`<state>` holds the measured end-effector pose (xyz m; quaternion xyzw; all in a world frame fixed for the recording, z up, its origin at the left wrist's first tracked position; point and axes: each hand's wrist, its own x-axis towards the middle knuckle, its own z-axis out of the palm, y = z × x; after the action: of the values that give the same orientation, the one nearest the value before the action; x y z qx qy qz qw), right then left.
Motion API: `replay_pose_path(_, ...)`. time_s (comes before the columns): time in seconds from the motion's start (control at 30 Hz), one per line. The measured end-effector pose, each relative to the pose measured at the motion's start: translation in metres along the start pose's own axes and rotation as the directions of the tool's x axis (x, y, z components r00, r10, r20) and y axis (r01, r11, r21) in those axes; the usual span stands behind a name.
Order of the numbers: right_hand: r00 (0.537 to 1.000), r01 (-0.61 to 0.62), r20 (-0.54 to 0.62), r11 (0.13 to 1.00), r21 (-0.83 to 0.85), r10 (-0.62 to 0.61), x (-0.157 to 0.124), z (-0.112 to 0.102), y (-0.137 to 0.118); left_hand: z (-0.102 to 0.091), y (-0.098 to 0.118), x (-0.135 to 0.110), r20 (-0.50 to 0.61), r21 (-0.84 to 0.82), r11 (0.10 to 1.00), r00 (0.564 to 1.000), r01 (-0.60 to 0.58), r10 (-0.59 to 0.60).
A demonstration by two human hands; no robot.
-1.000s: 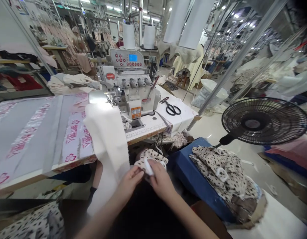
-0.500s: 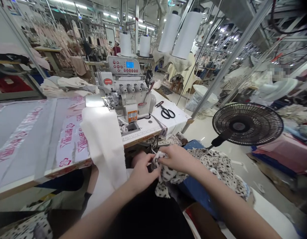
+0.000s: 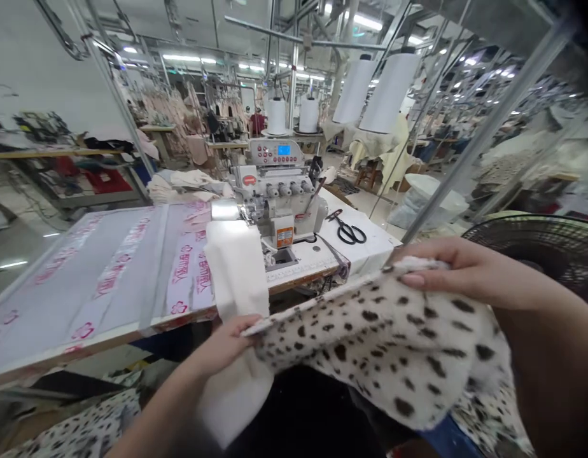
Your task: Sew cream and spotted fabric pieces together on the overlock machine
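Observation:
A white fabric piece with dark spots (image 3: 370,337) stretches between my two hands in front of the sewing machine. My left hand (image 3: 231,340) is closed on its left corner. Higher up and to the right, my right hand (image 3: 449,273) pinches the fabric's upper edge, the thumb on the near side. The rest of the piece hangs down in folds over my lap. Behind it stands a white overlock sewing machine (image 3: 279,197) with a lit blue display. A plain white fabric strip (image 3: 237,267) hangs from the machine's left side over the table edge, behind my left hand.
Black-handled scissors (image 3: 349,233) lie on the white tabletop right of the machine. A table covered in printed plastic (image 3: 126,261) extends left. Thread cones (image 3: 389,92) stand above. A black fan (image 3: 542,245) is at the right, behind my right arm. More spotted fabric (image 3: 93,420) lies lower left.
My hands have moved apart and up, the right one far to the right, spreading the bunched spotted fabric out between them. The camera view has turned left.

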<state>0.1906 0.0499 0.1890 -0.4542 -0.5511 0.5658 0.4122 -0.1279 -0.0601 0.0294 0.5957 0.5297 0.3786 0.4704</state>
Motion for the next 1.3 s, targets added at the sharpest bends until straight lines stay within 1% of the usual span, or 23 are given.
replay_pose_path(0.03, 0.978, -0.042, 0.203, 0.997, -0.07, 0.055, 0.001, 0.003, 0.005, -0.018, 0.003, -0.011, -0.054, -0.067, 0.998, 0.998, 0.017, -0.021)
replay_pose_path(0.07, 0.929, -0.061, 0.358, 0.994, -0.095, 0.092, 0.002, 0.01, 0.012, -0.036, 0.008, -0.019, -0.122, -0.163, 0.986, 0.991, 0.024, -0.044)
replay_pose_path(0.13, 0.855, -0.053, 0.515, 0.998, -0.03, 0.061, 0.006, 0.031, 0.032, -0.076, 0.026, -0.028, -0.334, -0.348, 0.936, 0.939, -0.042, -0.082)
replay_pose_path(0.17, 0.826, -0.057, 0.563, 0.998, 0.034, 0.028, 0.008, 0.044, 0.044, -0.095, 0.039, -0.028, -0.465, -0.382, 0.918, 0.881, -0.11, -0.087)
replay_pose_path(0.23, 0.733, -0.095, 0.68, 0.99, 0.106, -0.002, 0.008, 0.075, 0.07, -0.126, 0.067, -0.015, -0.713, -0.279, 0.933, 0.7, -0.228, -0.042)
replay_pose_path(0.27, 0.684, -0.131, 0.729, 0.985, 0.115, 0.006, 0.007, 0.09, 0.085, -0.136, 0.079, -0.004, -0.752, -0.167, 0.963, 0.659, -0.209, 0.013)
replay_pose_path(0.3, 0.622, -0.163, 0.782, 0.981, 0.106, 0.019, 0.004, 0.105, 0.102, -0.144, 0.089, 0.01, -0.741, -0.033, 0.988, 0.667, -0.151, 0.077)
replay_pose_path(0.33, 0.552, -0.202, 0.833, 0.976, 0.085, 0.042, 0.002, 0.118, 0.119, -0.147, 0.094, 0.026, -0.676, 0.105, 0.992, 0.726, -0.073, 0.125)
replay_pose_path(0.37, 0.487, -0.242, 0.871, 0.968, 0.064, 0.064, 0.0, 0.13, 0.138, -0.148, 0.096, 0.043, -0.573, 0.243, 0.97, 0.806, -0.004, 0.147)
replay_pose_path(0.4, 0.443, -0.259, 0.892, 0.965, 0.033, 0.088, -0.001, 0.14, 0.156, -0.147, 0.095, 0.059, -0.473, 0.356, 0.934, 0.868, 0.032, 0.151)
replay_pose_path(0.43, 0.448, -0.234, 0.887, 0.972, -0.007, 0.114, -0.001, 0.147, 0.172, -0.143, 0.091, 0.074, -0.405, 0.426, 0.904, 0.901, 0.034, 0.157)
replay_pose_path(0.5, 0.622, -0.025, 0.776, 0.993, -0.111, 0.102, 0.007, 0.155, 0.197, -0.135, 0.08, 0.094, -0.339, 0.506, 0.863, 0.917, -0.011, 0.21)
replay_pose_path(0.53, 0.717, 0.1, 0.696, 0.981, -0.164, 0.043, 0.013, 0.156, 0.203, -0.131, 0.076, 0.1, -0.316, 0.54, 0.841, 0.917, -0.038, 0.244)
replay_pose_path(0.57, 0.788, 0.213, 0.614, 0.956, -0.2, -0.046, 0.021, 0.157, 0.204, -0.127, 0.073, 0.102, -0.294, 0.57, 0.82, 0.916, -0.063, 0.274)
replay_pose_path(0.63, 0.847, 0.353, 0.483, 0.915, -0.197, -0.222, 0.038, 0.159, 0.195, -0.122, 0.073, 0.099, -0.239, 0.608, 0.787, 0.921, -0.105, 0.308)
replay_pose_path(0.7, 0.862, 0.386, 0.402, 0.914, -0.124, -0.309, 0.054, 0.167, 0.178, -0.119, 0.079, 0.094, -0.176, 0.624, 0.769, 0.934, -0.139, 0.311)
replay_pose_path(0.77, 0.876, 0.345, 0.381, 0.936, -0.067, -0.296, 0.067, 0.18, 0.163, -0.117, 0.085, 0.094, -0.138, 0.636, 0.756, 0.942, -0.152, 0.306)
replay_pose_path(0.87, 0.85, 0.277, 0.476, 0.96, -0.04, -0.225, 0.08, 0.198, 0.154, -0.115, 0.086, 0.107, -0.21, 0.655, 0.753, 0.941, -0.066, 0.265)
replay_pose_path(0.93, 0.839, 0.352, 0.476, 0.93, -0.104, -0.264, 0.085, 0.201, 0.154, -0.115, 0.081, 0.118, -0.286, 0.649, 0.761, 0.933, 0.02, 0.22)
replay_pose_path(1.03, 0.823, 0.538, 0.359, 0.809, -0.238, -0.441, 0.09, 0.196, 0.155, -0.117, 0.072, 0.127, -0.342, 0.636, 0.767, 0.922, 0.082, 0.184)
replay_pose_path(1.1, 0.8, 0.548, 0.413, 0.81, -0.207, -0.435, 0.089, 0.195, 0.157, -0.118, 0.07, 0.126, -0.336, 0.655, 0.751, 0.923, 0.085, 0.189)
replay_pose_path(1.2, 0.743, 0.428, 0.588, 0.902, -0.05, -0.32, 0.081, 0.2, 0.163, -0.117, 0.07, 0.119, -0.277, 0.718, 0.694, 0.938, 0.058, 0.207)
replay_pose_path(1.3, 0.721, 0.354, 0.613, 0.932, 0.073, -0.322, 0.072, 0.208, 0.173, -0.115, 0.072, 0.114, -0.247, 0.749, 0.66, 0.947, 0.052, 0.205)
